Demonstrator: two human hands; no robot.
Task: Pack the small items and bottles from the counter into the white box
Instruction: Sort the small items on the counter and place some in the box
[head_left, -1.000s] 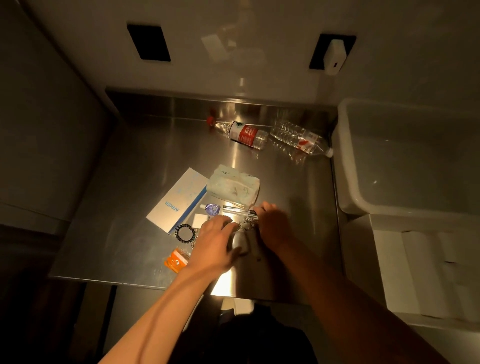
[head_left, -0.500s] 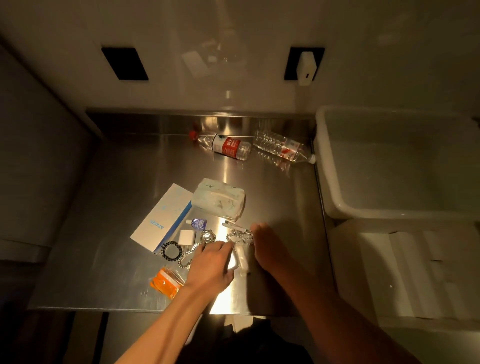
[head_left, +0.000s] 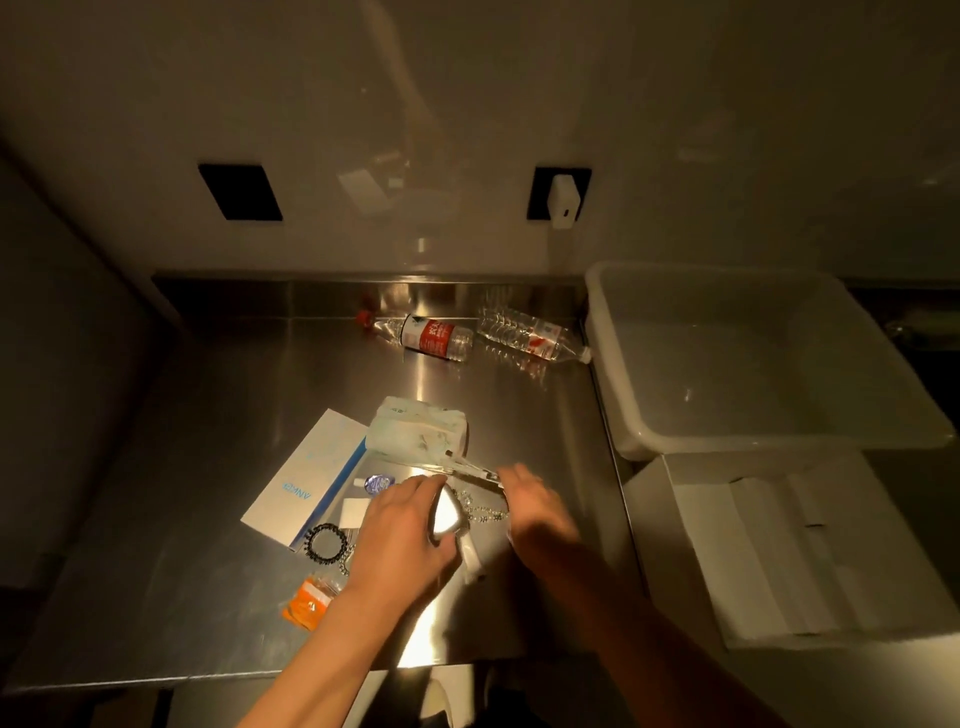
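Chain (head_left: 480, 512) lay on the tabletop (head_left: 208, 493) between your hands; left fingers (head_left: 415, 491) clutched a silver case (head_left: 447, 517), right fingers' (head_left: 511, 475) state unclear. Lifting could snag it.

Two bottles (head_left: 439, 338) (head_left: 530, 338) lie at the rear of the counter (head_left: 208, 493), a tissue pack (head_left: 418, 434) before them, the plastic tub (head_left: 753, 364) to their right.

Right hand (head_left: 535, 506) motion-blurred — grip unclear; bead chain (head_left: 480, 512) partly hidden beneath both hands.
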